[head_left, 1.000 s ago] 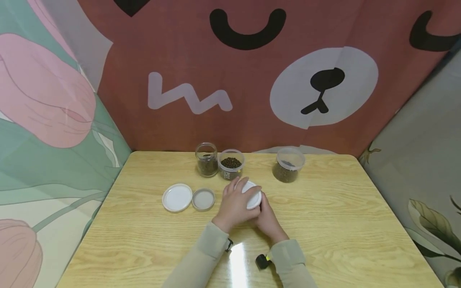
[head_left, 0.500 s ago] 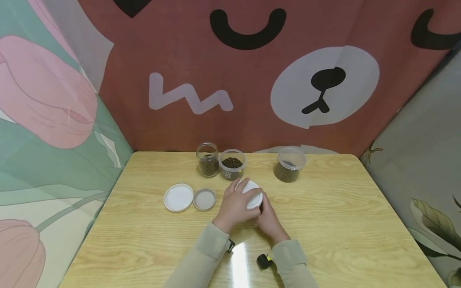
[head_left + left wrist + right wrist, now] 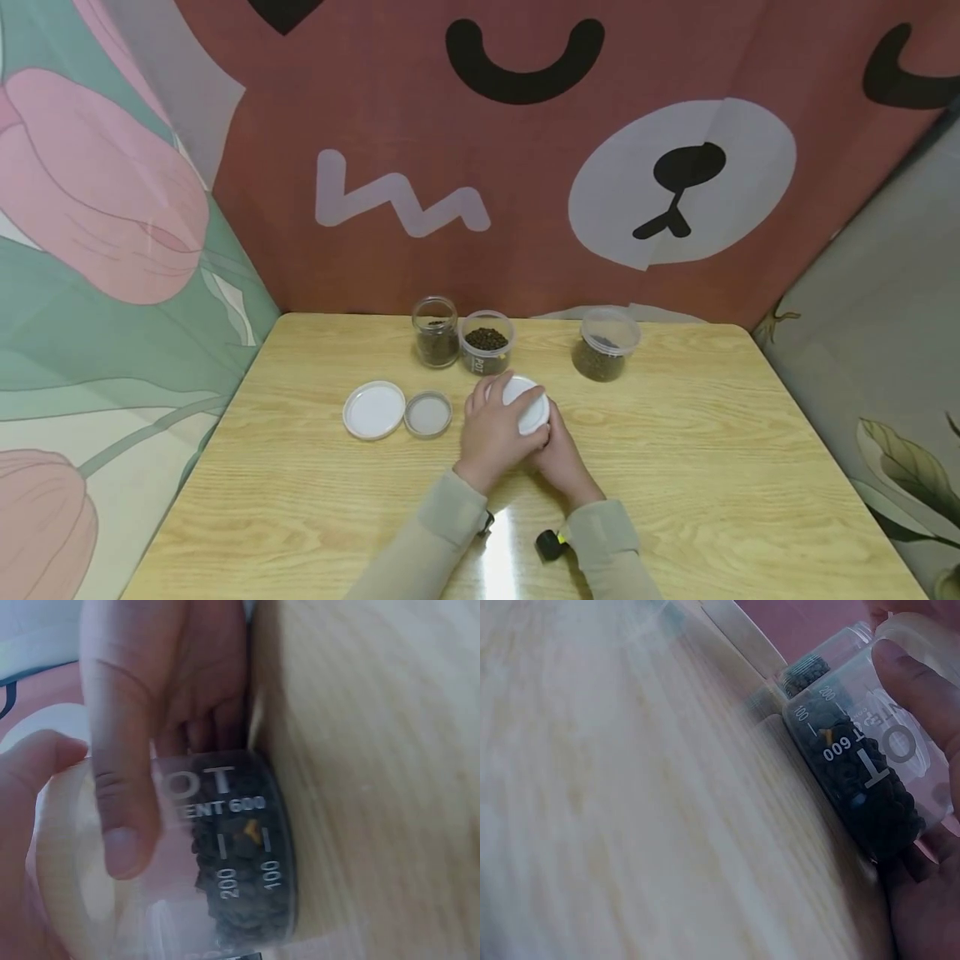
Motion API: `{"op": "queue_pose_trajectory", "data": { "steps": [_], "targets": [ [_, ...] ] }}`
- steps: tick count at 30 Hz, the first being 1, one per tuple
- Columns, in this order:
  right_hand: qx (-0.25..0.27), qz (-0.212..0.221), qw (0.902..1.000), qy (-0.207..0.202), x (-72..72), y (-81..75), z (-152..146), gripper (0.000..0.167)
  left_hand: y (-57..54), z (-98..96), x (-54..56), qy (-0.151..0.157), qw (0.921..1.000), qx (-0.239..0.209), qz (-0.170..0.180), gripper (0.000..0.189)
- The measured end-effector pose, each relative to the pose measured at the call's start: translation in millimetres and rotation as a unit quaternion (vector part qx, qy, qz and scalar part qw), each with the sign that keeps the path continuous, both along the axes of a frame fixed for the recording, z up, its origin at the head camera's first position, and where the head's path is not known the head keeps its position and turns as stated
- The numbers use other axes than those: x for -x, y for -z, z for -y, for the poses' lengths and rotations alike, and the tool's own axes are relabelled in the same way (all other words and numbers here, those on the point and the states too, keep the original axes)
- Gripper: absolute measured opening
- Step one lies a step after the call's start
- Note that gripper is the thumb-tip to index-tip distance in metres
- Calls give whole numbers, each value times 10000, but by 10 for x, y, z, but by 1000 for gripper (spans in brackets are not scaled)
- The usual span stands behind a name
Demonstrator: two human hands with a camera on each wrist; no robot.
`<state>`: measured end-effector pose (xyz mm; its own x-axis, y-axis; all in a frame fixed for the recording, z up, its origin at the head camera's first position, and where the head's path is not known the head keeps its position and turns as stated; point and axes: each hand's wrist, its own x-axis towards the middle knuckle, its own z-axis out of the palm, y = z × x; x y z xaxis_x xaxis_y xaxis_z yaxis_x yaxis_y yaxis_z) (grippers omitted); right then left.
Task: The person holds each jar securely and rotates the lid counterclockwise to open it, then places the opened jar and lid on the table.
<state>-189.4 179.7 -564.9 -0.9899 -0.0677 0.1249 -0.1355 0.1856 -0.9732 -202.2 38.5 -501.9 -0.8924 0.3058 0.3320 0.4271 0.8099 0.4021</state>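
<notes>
Both hands are on one clear plastic jar (image 3: 247, 907) near the middle of the table; it stands with dark pellets in its lower part and printed measuring marks. Its white lid (image 3: 534, 410) is on top, and my left hand (image 3: 491, 433) grips that lid from above, fingers and thumb round its edge. My right hand (image 3: 558, 458) holds the jar's body from the right side. In the right wrist view its thumb lies across the clear wall, with the other fingers (image 3: 922, 900) low round the far side.
Behind the hands stand a glass jar (image 3: 437, 346) and an uncovered plastic tub (image 3: 487, 360), both holding dark pellets. A third clear tub (image 3: 597, 358) stands back right. Left of the hands lie a white lid (image 3: 374, 410) and a smaller greyish lid (image 3: 428, 414).
My left hand has turned slightly on the lid, its wrist shifting a little to the right. The right hand keeps its hold on the jar. The head view has moved slightly.
</notes>
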Motion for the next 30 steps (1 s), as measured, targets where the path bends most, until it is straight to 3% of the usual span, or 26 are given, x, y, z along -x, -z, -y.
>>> {"op": "queue_pose_trajectory", "data": {
  "steps": [7,14,20,26,30],
  "targets": [
    [-118,-52,9999,98,-5,18,-26,97,17,16,-35,42,10000,-3,-64,57],
    [138,98,9998,46,13,17,-45,96,-99,83,-51,395,9989,4,256,57],
    [257,86,9996,7,32,-7,-44,93,-165,97,-35,507,9980,-32,367,59],
    [92,107,9999,-27,28,-17,-28,90,-217,78,40,838,9953,355,315,52],
    [19,148,9999,20,6,-30,-14,91,-243,43,58,706,9954,477,439,51]
  ]
}}
